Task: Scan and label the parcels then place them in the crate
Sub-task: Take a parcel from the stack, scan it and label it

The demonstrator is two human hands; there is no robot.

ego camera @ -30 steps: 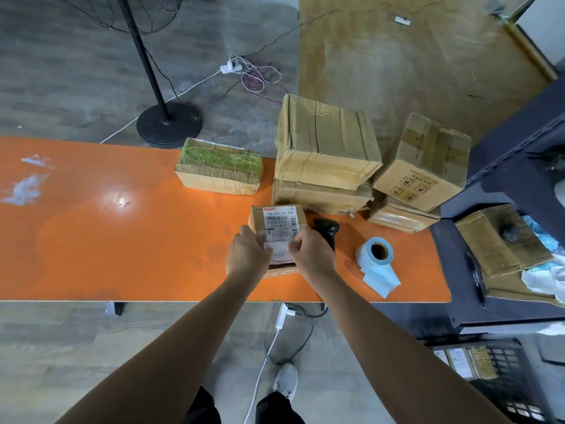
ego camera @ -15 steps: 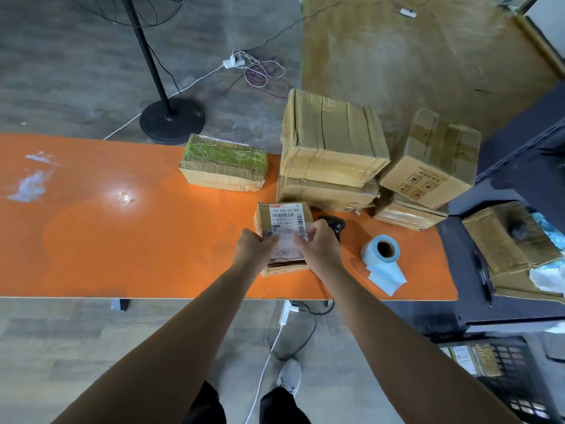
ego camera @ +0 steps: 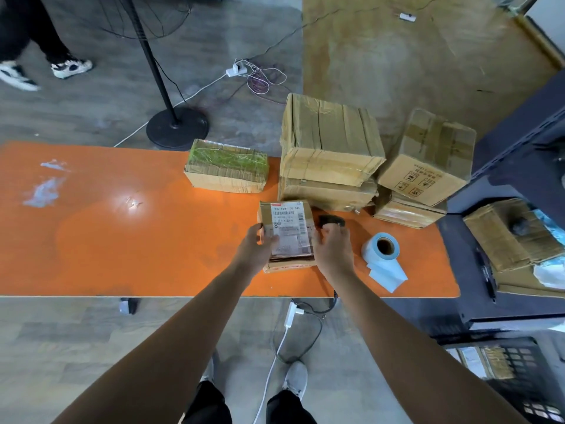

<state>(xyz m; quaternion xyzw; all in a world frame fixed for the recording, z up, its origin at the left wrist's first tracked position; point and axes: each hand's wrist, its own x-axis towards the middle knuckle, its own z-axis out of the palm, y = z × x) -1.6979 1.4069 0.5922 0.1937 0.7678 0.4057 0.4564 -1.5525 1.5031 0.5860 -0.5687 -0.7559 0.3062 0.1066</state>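
The small parcel lies on the orange desk, at 6 o'clock from the tall box stack. The left grip clasps the parcel's left edge, thumb on top. The right grip sits at the parcel's right edge, blurred; I cannot tell whether it holds. It hides most of the black scanner. The label roll stands at its 3 o'clock. The frame cuts off the crate at 5 o'clock.

A fan stand sits on the floor past the far edge of the orange table. A power strip with tangled cables lies beyond it. A pen rests on the dark side table.
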